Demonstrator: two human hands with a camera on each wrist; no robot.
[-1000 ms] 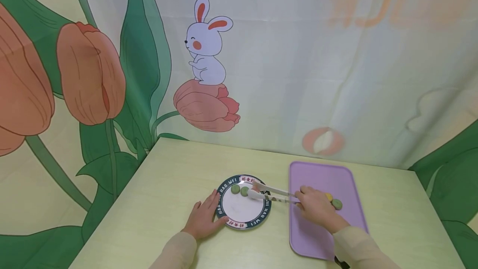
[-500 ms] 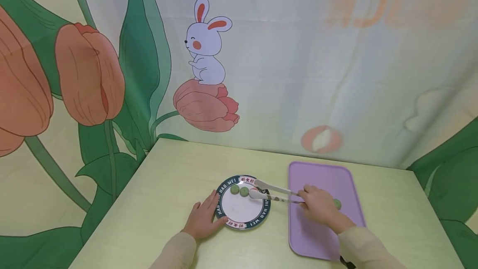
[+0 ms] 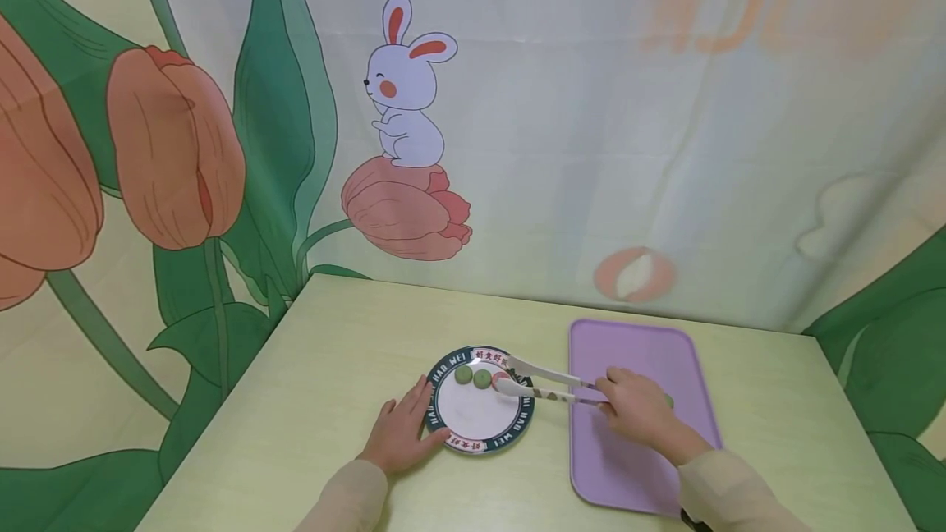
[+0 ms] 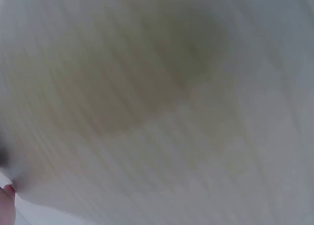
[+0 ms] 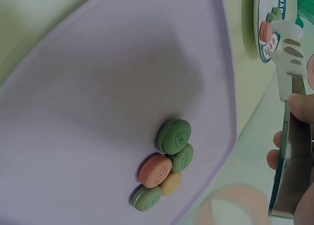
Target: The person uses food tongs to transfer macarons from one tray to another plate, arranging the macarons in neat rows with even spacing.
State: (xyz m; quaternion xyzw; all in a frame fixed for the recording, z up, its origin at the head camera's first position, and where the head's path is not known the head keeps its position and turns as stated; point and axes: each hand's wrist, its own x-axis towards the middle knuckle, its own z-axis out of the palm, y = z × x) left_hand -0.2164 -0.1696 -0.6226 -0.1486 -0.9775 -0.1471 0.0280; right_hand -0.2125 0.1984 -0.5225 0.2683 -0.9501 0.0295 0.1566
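My right hand [image 3: 634, 405] grips metal tongs [image 3: 554, 394] with white patterned tips, reaching left over a white plate [image 3: 473, 425] with a dark lettered rim. A pink macaron [image 3: 500, 379] lies on the plate at the tong tips, which stand apart. To its left, in a row, are two green macarons [image 3: 482, 378]. Fingers straight, my left hand [image 3: 399, 429] rests at the plate's left rim. The right wrist view shows the tongs [image 5: 293, 137] in my fingers. Pale blurred cloth fills most of the left wrist view.
A purple tray [image 3: 628, 474] lies under my right hand. On it, in the right wrist view, sit several macarons: a pink one [image 5: 155, 171], a yellow one [image 5: 171, 184] and green ones [image 5: 174, 137]. A printed curtain [image 3: 532, 187] hangs behind the table.
My right hand has drawn slightly to the right with the tongs, their tips spreading a little. More of the pink macaron shows now. The left hand has stayed at the plate.
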